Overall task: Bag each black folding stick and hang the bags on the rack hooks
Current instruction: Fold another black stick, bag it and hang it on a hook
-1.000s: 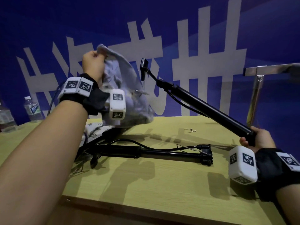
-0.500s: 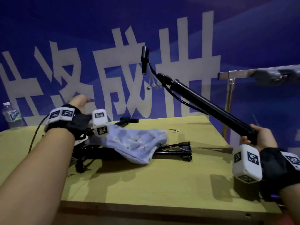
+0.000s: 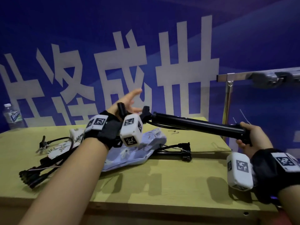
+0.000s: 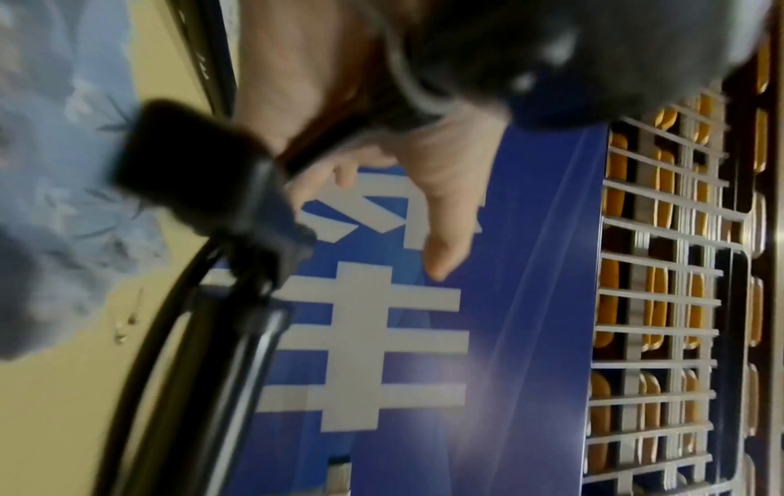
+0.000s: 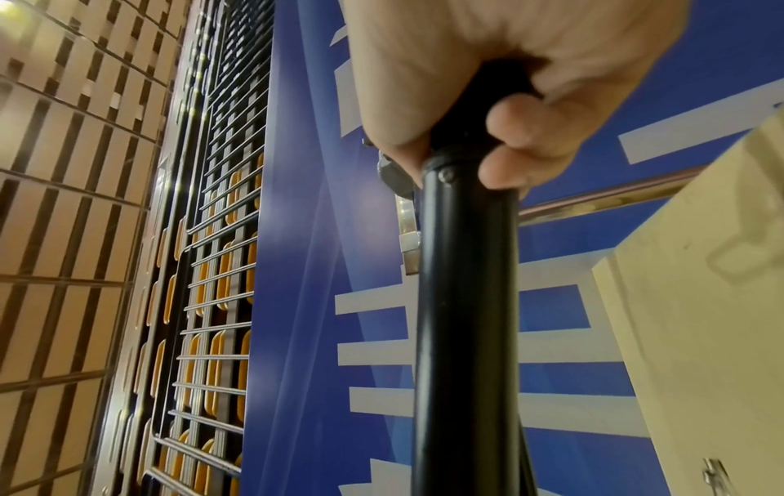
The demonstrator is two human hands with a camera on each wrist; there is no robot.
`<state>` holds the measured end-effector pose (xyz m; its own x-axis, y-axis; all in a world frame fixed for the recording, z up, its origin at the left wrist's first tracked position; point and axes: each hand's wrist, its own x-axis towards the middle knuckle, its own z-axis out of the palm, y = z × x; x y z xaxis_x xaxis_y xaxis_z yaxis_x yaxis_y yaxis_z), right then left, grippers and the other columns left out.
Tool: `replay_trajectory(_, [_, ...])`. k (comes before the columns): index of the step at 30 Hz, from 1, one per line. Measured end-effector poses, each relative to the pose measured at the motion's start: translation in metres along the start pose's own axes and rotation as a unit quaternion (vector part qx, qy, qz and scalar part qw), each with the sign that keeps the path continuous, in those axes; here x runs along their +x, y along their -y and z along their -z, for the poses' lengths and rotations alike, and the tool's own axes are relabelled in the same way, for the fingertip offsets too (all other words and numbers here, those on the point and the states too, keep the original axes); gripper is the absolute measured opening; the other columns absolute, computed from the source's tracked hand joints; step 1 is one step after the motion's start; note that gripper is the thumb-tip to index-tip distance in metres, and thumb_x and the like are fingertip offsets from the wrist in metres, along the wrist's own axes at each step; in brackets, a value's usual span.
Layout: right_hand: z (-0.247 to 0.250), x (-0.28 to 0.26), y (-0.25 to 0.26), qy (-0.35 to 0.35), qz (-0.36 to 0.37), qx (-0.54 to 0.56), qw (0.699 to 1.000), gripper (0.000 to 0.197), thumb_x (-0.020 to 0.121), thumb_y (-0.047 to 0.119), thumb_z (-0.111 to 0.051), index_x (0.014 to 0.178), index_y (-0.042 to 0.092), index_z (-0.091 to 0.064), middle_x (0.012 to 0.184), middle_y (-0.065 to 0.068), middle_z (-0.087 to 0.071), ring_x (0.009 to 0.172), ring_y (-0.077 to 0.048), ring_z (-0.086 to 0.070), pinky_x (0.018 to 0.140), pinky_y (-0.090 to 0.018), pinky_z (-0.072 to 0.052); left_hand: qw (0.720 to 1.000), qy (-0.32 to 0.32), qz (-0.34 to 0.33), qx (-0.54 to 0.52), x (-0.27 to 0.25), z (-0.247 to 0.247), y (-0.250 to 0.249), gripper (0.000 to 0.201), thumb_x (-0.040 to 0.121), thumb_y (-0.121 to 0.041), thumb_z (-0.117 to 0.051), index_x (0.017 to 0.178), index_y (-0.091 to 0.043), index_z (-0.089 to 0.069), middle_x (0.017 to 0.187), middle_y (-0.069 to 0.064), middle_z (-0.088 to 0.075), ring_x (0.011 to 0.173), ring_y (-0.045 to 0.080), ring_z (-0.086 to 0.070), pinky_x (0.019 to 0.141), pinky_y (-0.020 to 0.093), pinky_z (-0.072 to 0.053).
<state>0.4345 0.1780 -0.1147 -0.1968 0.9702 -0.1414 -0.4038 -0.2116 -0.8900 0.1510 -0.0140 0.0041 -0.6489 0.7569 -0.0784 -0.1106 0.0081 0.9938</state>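
Stick in hand: We see a black folding stick [image 3: 196, 125] held above the counter [image 3: 162, 184], running nearly level from right to left.
Right hand: The right hand [image 3: 253, 138] has its fingers [image 5: 526, 147] curled tight round the stick's near end; the wrist view shows the grip plainly.
Left hand: The left hand [image 3: 128, 101] is raised at the stick's far end, fingers spread and straight. The stick's black head piece [image 4: 199, 164] lies against the palm side, but we cannot tell whether the hand truly holds it; nothing is curled round it.
Bag: A pale blue flowered bag [image 3: 134, 151] lies flat on the counter beneath the left wrist, with no stick in it that we can see.
Other sticks: A second stick [image 3: 175, 151] lies on the counter, partly under the bag. More black sticks and cables [image 3: 40, 169] lie at the left, beside a second flowered cloth [image 3: 76, 135], perhaps another bag.
Rack: A metal rack [image 3: 230, 88] stands at the right past the counter's edge. Nothing hangs on the part that shows.
Done: As far as we can judge, no stick is bagged and no bag is hung.
Left to do: Likely fold the held stick, slip it into the bag, hang it, then repeat for the rest.
Background: A water bottle [image 3: 13, 116] stands far left.
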Motion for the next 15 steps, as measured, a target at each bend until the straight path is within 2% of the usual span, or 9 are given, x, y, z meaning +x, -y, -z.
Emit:
replay_trajectory(1, [-0.001,0.000,0.000,-0.006,0.004,-0.002,1.000,0.014,0.089,0.022,-0.055,0.076,0.016,-0.053,0.068,-0.003,-0.049,0.043,-0.011,-0.044,0.029,-0.012,-0.030,1.000,-0.007,0.004,0.017,-0.004,-0.008,0.007,0.081,0.083,-0.043,-0.064,0.148,-0.022,-0.020,0.150,0.011,-0.031,0.112,0.038,-0.057,0.089,0.050,-0.048])
replay_trajectory(2, [-0.002,0.000,0.000,-0.011,0.006,-0.001,1.000,0.015,0.089,0.022,-0.056,0.076,0.016,-0.053,0.068,-0.003,-0.049,0.046,-0.012,-0.044,0.029,-0.012,-0.031,1.000,-0.012,0.020,0.013,-0.005,-0.011,0.014,0.071,0.085,-0.039,-0.063,0.143,-0.019,-0.028,0.136,0.013,-0.044,0.096,0.037,-0.065,0.087,0.048,-0.050])
replay_trajectory(3, [-0.002,0.000,-0.001,-0.016,0.006,0.003,1.000,0.015,0.089,0.022,-0.056,0.076,0.016,-0.053,0.069,-0.003,-0.050,0.050,-0.013,-0.044,0.030,-0.012,-0.031,0.999,0.004,0.047,0.000,-0.007,-0.016,0.022,0.058,0.086,-0.035,-0.063,0.133,-0.013,-0.038,0.118,0.016,-0.053,0.081,0.037,-0.067,0.085,0.048,-0.052])
replay_trajectory(4, [-0.001,-0.001,-0.001,-0.018,0.006,0.010,1.000,0.014,0.089,0.023,-0.056,0.077,0.016,-0.053,0.070,-0.003,-0.050,0.052,-0.013,-0.043,0.030,-0.012,-0.032,0.997,0.026,0.071,-0.008,-0.008,-0.019,0.028,0.045,0.087,-0.030,-0.062,0.121,-0.006,-0.046,0.105,0.019,-0.057,0.076,0.036,-0.066,0.081,0.046,-0.054])
replay_trajectory(5, [0.000,-0.001,-0.001,-0.020,0.004,0.022,1.000,0.014,0.089,0.025,-0.057,0.077,0.017,-0.053,0.070,-0.003,-0.050,0.053,-0.012,-0.043,0.031,-0.013,-0.032,0.995,0.050,0.089,-0.013,-0.010,-0.022,0.034,0.035,0.088,-0.026,-0.061,0.111,-0.002,-0.050,0.101,0.021,-0.059,0.078,0.035,-0.065,0.075,0.044,-0.056])
replay_trajectory(7, [0.003,-0.004,0.000,-0.012,-0.001,0.053,0.999,0.016,0.089,0.029,-0.056,0.077,0.019,-0.051,0.069,-0.001,-0.047,0.044,-0.009,-0.040,0.030,-0.012,-0.029,0.992,0.066,0.103,-0.025,-0.013,-0.030,0.044,0.021,0.091,-0.016,-0.057,0.102,0.002,-0.053,0.105,0.023,-0.060,0.084,0.031,-0.064,0.064,0.038,-0.058])
replay_trajectory(10, [0.005,-0.007,0.003,0.004,-0.005,0.112,0.994,0.024,0.092,0.034,-0.050,0.073,0.020,-0.045,0.065,0.002,-0.041,0.031,-0.005,-0.037,0.031,-0.010,-0.026,0.994,0.051,0.085,-0.041,-0.011,-0.044,0.057,0.011,0.092,-0.008,-0.054,0.089,0.002,-0.055,0.089,0.019,-0.061,0.074,0.025,-0.064,0.052,0.025,-0.056])
replay_trajectory(13, [-0.001,-0.014,0.006,0.031,-0.029,0.203,0.978,0.029,0.087,0.045,-0.056,0.076,0.020,-0.050,0.060,0.007,-0.056,0.048,-0.005,-0.054,0.044,-0.014,-0.043,0.994,0.049,0.079,-0.059,-0.006,-0.049,0.068,0.011,0.091,-0.010,-0.057,0.089,0.001,-0.056,0.081,0.018,-0.065,0.056,0.021,-0.069,0.050,0.022,-0.055])
replay_trajectory(15, [-0.007,-0.020,0.007,0.036,-0.043,0.226,0.972,0.031,0.082,0.048,-0.062,0.081,0.018,-0.053,0.074,0.004,-0.059,0.069,-0.008,-0.056,0.064,-0.020,-0.048,0.991,0.063,0.098,-0.067,-0.004,-0.049,0.072,0.013,0.091,-0.013,-0.057,0.091,-0.001,-0.057,0.072,0.017,-0.069,0.050,0.017,-0.068,0.045,0.020,-0.053])
